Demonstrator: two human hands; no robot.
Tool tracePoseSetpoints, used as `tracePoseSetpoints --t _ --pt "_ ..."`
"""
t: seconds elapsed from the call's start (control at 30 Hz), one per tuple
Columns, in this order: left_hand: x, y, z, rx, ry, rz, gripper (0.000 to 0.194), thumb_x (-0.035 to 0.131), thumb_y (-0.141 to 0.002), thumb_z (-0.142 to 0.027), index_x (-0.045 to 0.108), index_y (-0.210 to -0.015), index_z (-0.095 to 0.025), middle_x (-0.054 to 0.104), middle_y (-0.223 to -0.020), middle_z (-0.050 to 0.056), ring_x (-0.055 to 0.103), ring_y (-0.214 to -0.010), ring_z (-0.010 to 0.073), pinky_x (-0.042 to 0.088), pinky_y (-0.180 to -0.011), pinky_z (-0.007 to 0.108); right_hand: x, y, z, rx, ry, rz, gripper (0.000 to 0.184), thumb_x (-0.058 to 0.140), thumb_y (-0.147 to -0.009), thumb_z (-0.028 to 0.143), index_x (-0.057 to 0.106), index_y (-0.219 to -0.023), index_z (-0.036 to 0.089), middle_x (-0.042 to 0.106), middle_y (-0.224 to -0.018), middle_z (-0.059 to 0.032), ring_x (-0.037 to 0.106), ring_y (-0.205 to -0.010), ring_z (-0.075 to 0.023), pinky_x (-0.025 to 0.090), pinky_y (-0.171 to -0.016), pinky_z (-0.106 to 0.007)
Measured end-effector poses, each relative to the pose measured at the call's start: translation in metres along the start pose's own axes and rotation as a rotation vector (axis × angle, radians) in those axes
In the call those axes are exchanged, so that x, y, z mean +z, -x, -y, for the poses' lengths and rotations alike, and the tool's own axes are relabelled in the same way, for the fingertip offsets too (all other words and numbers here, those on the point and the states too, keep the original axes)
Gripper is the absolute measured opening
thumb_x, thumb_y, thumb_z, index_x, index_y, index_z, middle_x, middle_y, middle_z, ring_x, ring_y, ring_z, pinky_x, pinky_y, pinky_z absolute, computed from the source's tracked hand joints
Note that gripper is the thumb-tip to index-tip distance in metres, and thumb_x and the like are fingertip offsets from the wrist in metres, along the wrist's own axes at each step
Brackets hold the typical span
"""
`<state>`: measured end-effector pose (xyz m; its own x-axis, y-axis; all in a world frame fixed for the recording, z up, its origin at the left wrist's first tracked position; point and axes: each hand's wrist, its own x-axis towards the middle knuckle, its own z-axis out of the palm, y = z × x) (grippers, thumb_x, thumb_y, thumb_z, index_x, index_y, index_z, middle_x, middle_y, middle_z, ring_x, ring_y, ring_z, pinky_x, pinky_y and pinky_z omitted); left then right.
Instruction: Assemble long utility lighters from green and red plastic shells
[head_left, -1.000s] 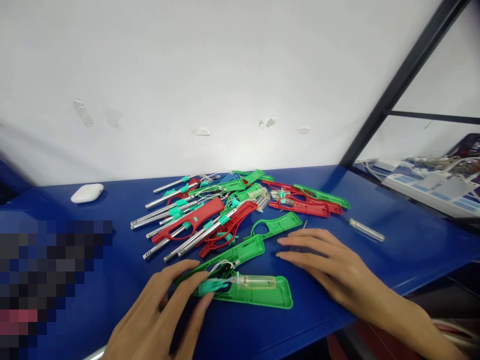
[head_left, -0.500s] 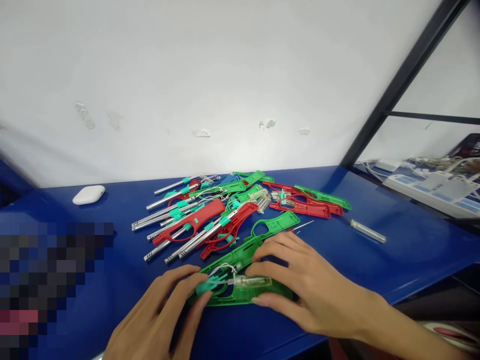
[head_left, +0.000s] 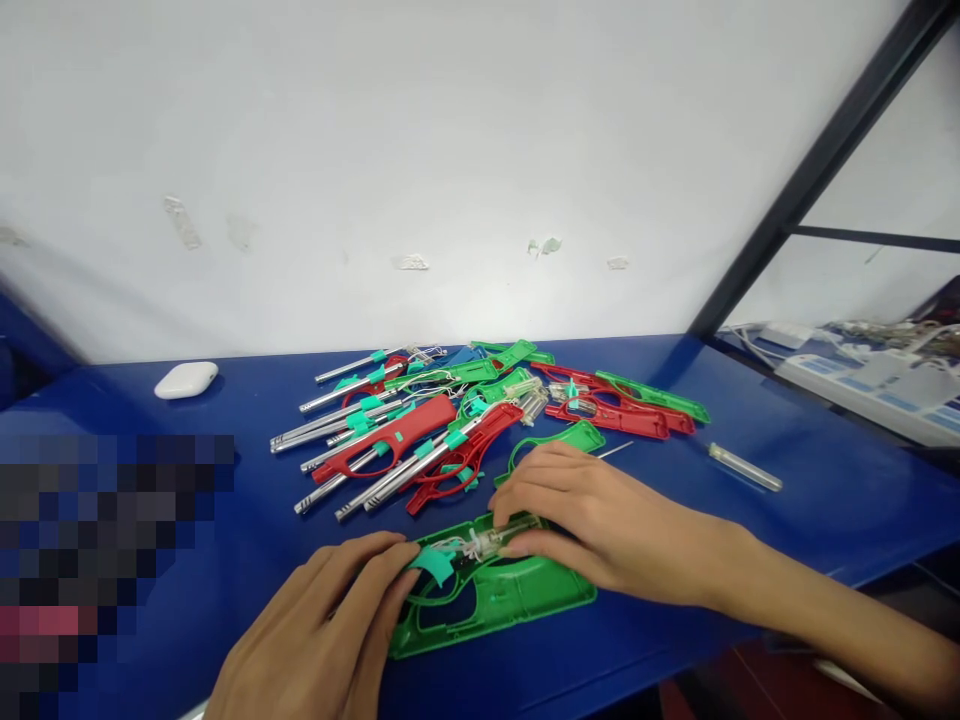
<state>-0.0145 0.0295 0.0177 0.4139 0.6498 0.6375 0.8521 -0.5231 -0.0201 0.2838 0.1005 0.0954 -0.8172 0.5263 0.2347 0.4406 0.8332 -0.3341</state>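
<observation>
Two green plastic shell halves lie near ctr. on the glossy blue tabletop (head_left: 652,355). The near shell half (head_left: 517,595) is open side up: hollow, thin-walled, w/ a raised rim, inner ribs & a rounded finger hole. The far shell half (head_left: 469,528) sits right beside it, partly hidden. In/over it is a clear tank (head_left: 491,541), smooth, tube-like, see-through, w/ thin white wires (head_left: 455,546) bunched at its left end. A flat teal trigger (head_left: 436,566) sits just left of those.

Right hand (head_left: 600,515): thumb & fingers closed on the clear tank. Left hand (head_left: 322,620): fingers curled over the shells' left end, tips at the trigger (exact grip hidden, can't tell what's pinched).

Farther back, a loose pile: shiny, slim metal tubes (head_left: 422,467) w/ slotted ends, a smooth red handle (head_left: 416,427), plus hollow red shells (head_left: 630,415), ribbed inside. A thin metal rod (head_left: 616,450) pokes out beyond the right hand. Far right, alone: a clear round tube (head_left: 745,468). Far left: a white case (head_left: 186,380), rounded, glossy. Behind all, a matte white wall (head_left: 480,150) w/ flaky patches.
</observation>
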Motion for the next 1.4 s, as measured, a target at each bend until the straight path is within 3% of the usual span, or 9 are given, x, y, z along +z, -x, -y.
tracePoseSetpoints --t 0.23,0.4,0.53,0.67,0.9,1.13,1.4 --pt "-0.005 0.0 0.003 -0.01 0.067 0.009 0.031 0.045 -0.109 -0.039 0.07 -0.127 -0.035 0.078 -0.124 -0.003 0.078 -0.103 0.0164 0.063 -0.09 0.025 0.004 0.0 -0.003 -0.055 0.079 -0.088 0.023 0.058 -0.112 0.034 0.074 -0.115 0.018 0.08 -0.099 -0.0035 0.066 -0.089 -0.0213 0.047 -0.089 -0.036" --pt "-0.006 0.0 0.005 0.028 0.022 0.022 0.034 0.046 -0.108 -0.035 0.068 -0.134 -0.035 0.078 -0.121 -0.002 0.077 -0.101 0.0166 0.063 -0.087 0.024 0.004 0.001 -0.001 -0.045 0.135 -0.119 0.024 0.059 -0.112 0.034 0.073 -0.121 0.017 0.079 -0.108 -0.006 0.068 -0.098 -0.0232 0.047 -0.09 -0.038" --pt "-0.005 0.002 0.005 0.035 0.012 0.024 0.038 0.045 -0.11 -0.032 0.064 -0.142 -0.037 0.074 -0.129 -0.002 0.073 -0.111 0.0163 0.06 -0.095 0.024 0.005 0.001 0.002 -0.074 0.092 -0.128 0.019 0.063 -0.11 0.034 0.074 -0.111 0.018 0.075 -0.104 -0.0045 0.066 -0.094 -0.0208 0.048 -0.088 -0.036" --pt "-0.005 0.004 0.003 -0.025 0.075 -0.002 0.041 0.044 -0.11 -0.024 0.065 -0.142 -0.037 0.069 -0.124 0.002 0.069 -0.108 0.0137 0.056 -0.089 0.02 0.009 0.0 0.002 -0.111 0.09 -0.127 0.018 0.061 -0.111 0.032 0.074 -0.107 0.019 0.075 -0.106 -0.0044 0.066 -0.093 -0.0201 0.048 -0.084 -0.035" --pt "-0.006 0.003 0.006 0.044 0.082 -0.005 0.034 0.043 -0.113 -0.034 0.071 -0.134 -0.032 0.074 -0.115 0.0 0.066 -0.106 0.0164 0.052 -0.094 0.025 0.011 0.002 -0.001 -0.04 0.032 -0.066 0.026 0.064 -0.109 0.041 0.068 -0.124 0.019 0.074 -0.118 -0.0068 0.069 -0.102 -0.0228 0.049 -0.091 -0.038" --pt "-0.002 0.004 0.004 0.018 0.086 0.044 0.034 0.04 -0.114 -0.037 0.07 -0.131 -0.034 0.074 -0.116 -0.002 0.065 -0.107 0.0166 0.052 -0.094 0.026 0.012 0.002 -0.001 -0.059 -0.041 -0.087 0.044 0.078 -0.098 0.052 0.07 -0.123 0.017 0.078 -0.106 -0.0035 0.071 -0.093 -0.0212 0.049 -0.086 -0.035" --pt "-0.009 -0.013 -0.005 0.033 0.163 -0.026 0.039 0.035 -0.118 -0.044 0.072 -0.115 -0.03 0.076 -0.104 -0.006 0.063 -0.099 0.0115 0.046 -0.099 0.021 0.02 0.002 0.0 -0.115 -0.062 -0.172 0.022 0.07 -0.107 0.035 0.07 -0.121 0.018 0.081 -0.109 -0.0021 0.072 -0.094 -0.0172 0.051 -0.087 -0.03"
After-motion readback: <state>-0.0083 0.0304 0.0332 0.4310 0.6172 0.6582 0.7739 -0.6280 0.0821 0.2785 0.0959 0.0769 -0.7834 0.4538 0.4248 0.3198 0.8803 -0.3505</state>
